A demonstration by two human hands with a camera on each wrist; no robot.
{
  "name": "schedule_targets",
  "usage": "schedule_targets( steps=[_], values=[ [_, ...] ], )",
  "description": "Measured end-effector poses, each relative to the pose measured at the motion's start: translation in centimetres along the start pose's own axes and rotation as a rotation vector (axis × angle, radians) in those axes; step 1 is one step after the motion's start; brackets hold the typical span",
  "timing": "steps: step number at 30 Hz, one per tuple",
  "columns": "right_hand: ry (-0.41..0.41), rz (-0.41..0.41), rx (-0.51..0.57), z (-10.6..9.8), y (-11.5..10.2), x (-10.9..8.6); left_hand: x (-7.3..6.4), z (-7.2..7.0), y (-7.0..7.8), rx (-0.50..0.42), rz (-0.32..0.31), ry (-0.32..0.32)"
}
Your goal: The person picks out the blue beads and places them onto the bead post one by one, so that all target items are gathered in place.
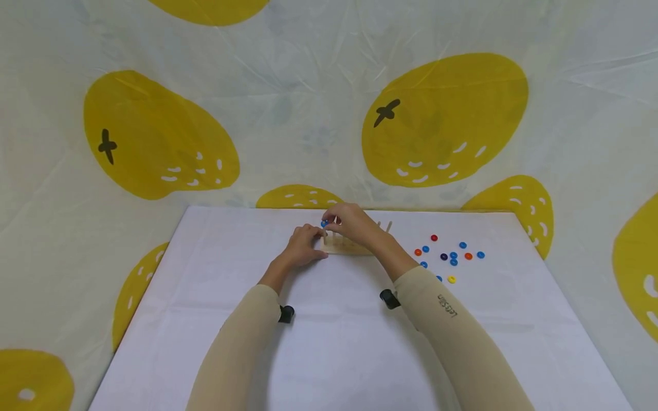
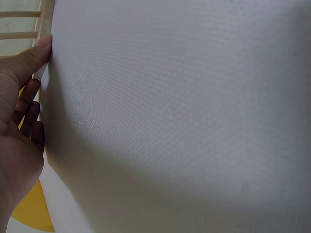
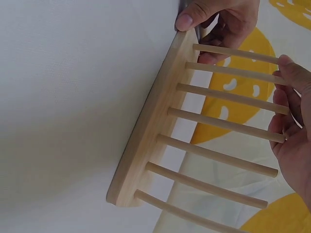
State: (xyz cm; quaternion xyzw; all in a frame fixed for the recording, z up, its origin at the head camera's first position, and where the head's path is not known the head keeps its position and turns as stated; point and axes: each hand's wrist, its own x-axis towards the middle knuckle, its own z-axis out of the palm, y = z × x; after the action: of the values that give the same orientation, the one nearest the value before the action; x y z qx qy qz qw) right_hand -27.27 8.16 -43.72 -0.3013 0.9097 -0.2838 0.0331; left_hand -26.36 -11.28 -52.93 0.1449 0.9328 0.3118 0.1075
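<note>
A wooden peg stand (image 1: 339,247), a bar-shaped base with several thin upright pegs (image 3: 214,151), sits toward the far edge of the table. My left hand (image 1: 302,245) grips the left end of its base, thumb on the near side and fingers behind. Over the leftmost pegs, my right hand (image 1: 352,222) pinches a small blue ring (image 1: 324,224) by the peg tip. In the right wrist view, the fingers of the right hand (image 3: 296,104) are at the peg ends, and the ring is hidden. All the pegs visible there are bare.
Right of the stand lie scattered small rings: several blue ones, a red ring (image 1: 434,238), orange ones, a dark ring (image 1: 444,257) and a yellow ring (image 1: 452,279). My right forearm passes beside them. A patterned curtain (image 1: 308,114) hangs behind the white table (image 1: 329,354).
</note>
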Motion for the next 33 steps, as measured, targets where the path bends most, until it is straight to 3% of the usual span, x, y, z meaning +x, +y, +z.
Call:
schedule_targets(
  steps=[24, 33],
  values=[
    [0.001, 0.007, -0.022, 0.1, 0.2, -0.2, 0.0, 0.2, -0.1, -0.008, -0.01, 0.003],
    [0.022, 0.009, -0.03, -0.7, 0.0, -1.2, -0.1, 0.2, 0.0, -0.019, -0.024, 0.01]
  ],
)
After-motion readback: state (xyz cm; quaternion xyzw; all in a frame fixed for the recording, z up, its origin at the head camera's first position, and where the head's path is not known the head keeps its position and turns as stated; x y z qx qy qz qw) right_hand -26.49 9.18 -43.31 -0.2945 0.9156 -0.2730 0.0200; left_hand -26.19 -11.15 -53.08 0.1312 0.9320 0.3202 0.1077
